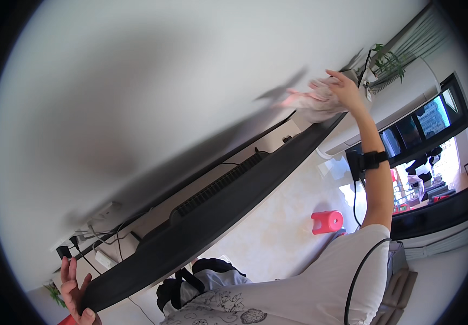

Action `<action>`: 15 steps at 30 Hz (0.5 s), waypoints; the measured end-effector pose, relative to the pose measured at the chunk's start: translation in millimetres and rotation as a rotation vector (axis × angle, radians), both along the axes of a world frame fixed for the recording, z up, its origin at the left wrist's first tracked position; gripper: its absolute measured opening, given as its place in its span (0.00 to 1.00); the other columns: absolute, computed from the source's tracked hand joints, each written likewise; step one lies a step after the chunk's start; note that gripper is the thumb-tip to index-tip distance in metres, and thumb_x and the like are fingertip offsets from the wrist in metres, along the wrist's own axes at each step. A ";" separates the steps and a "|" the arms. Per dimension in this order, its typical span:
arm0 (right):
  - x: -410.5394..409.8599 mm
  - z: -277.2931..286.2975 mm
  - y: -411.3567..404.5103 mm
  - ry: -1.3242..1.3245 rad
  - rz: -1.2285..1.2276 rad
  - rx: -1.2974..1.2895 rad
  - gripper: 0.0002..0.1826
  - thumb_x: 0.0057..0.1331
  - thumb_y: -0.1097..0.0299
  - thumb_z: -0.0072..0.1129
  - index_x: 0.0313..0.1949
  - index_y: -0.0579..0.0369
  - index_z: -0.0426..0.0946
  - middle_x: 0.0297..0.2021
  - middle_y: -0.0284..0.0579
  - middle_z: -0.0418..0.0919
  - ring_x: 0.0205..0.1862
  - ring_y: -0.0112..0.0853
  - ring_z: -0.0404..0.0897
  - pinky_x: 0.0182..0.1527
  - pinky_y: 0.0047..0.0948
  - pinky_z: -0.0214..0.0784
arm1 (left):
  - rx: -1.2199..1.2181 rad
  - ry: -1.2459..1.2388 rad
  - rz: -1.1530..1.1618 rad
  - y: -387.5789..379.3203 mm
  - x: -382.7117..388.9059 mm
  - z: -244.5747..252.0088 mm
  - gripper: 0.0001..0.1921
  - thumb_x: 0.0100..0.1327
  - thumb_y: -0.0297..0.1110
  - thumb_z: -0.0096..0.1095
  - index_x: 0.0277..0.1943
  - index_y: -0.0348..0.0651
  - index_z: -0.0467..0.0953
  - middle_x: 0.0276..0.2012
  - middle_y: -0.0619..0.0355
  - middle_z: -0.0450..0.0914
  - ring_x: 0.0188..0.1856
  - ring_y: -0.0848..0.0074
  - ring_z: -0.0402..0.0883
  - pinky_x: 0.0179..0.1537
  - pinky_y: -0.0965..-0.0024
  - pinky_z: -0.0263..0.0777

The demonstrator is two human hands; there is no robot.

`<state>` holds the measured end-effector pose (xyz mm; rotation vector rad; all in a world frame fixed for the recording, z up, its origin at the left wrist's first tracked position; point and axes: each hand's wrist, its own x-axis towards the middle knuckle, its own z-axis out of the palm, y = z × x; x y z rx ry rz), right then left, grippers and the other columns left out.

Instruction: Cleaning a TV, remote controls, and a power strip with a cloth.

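Note:
A long, dark flat-screen television [213,211], seen from above, runs diagonally between the wall and my body. At its lower left end, my left hand [76,290] grips the edge, with the thumb on one side and the fingers on the other. Over the television's far right end, my right hand [344,91] holds a crumpled, pale pinkish cloth [319,101]. The cloth is blurred and hangs loosely from the fingers. A black strap with a small device [366,160] and a cable is around my right forearm.
Behind the television, cables and plugs [71,243] lead to wall sockets [110,210]; a white power strip [106,259] lies nearby. A white air conditioner [400,101] stands at the right beside a green plant [390,61]. A pink stool [327,222] is on the floor.

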<state>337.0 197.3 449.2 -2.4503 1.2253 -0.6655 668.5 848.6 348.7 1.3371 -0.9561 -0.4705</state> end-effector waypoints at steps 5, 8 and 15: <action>-33.9 -9.3 -39.4 0.723 -0.416 0.083 0.17 0.55 0.59 0.59 0.42 0.50 0.79 0.39 0.48 0.80 0.40 0.43 0.78 0.43 0.35 0.69 | -0.008 -0.011 -0.001 0.5 -0.7 1.4 0.30 0.59 0.45 0.55 0.60 0.38 0.61 0.64 0.30 0.47 0.65 0.39 0.50 0.56 0.43 0.60; -28.1 -14.1 -23.6 0.843 -0.269 -0.069 0.25 0.44 0.56 0.69 0.41 0.53 0.79 0.33 0.47 0.81 0.37 0.36 0.79 0.40 0.30 0.70 | -0.009 -0.020 0.002 -0.5 -3.8 3.6 0.29 0.60 0.45 0.55 0.59 0.37 0.61 0.64 0.30 0.47 0.64 0.40 0.51 0.56 0.43 0.60; 21.9 10.7 17.3 0.885 -0.116 0.159 0.28 0.36 0.65 0.71 0.41 0.54 0.79 0.32 0.45 0.81 0.34 0.34 0.80 0.38 0.29 0.71 | -0.076 -0.063 0.125 -12.7 -8.4 6.4 0.22 0.60 0.40 0.55 0.54 0.37 0.66 0.57 0.28 0.61 0.58 0.41 0.64 0.50 0.48 0.69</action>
